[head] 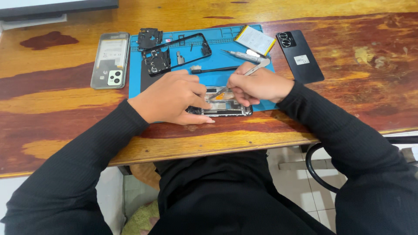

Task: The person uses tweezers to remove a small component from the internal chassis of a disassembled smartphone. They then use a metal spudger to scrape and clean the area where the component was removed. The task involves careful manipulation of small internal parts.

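An opened phone body [223, 104] lies at the near edge of a blue work mat [217, 74]. My left hand [172, 98] rests flat on its left end, pressing it down. My right hand [257, 85] grips metal tweezers [257, 68], whose tips reach into the phone's exposed middle. Most of the phone is hidden under both hands.
On the mat lie a black phone frame [183, 48], small black parts [150, 39], a brush [213, 69], a screwdriver [241, 54] and a battery [254, 40]. A clear-cased phone [111, 61] lies left, a black back cover [299, 56] right, on the wooden table [65, 91].
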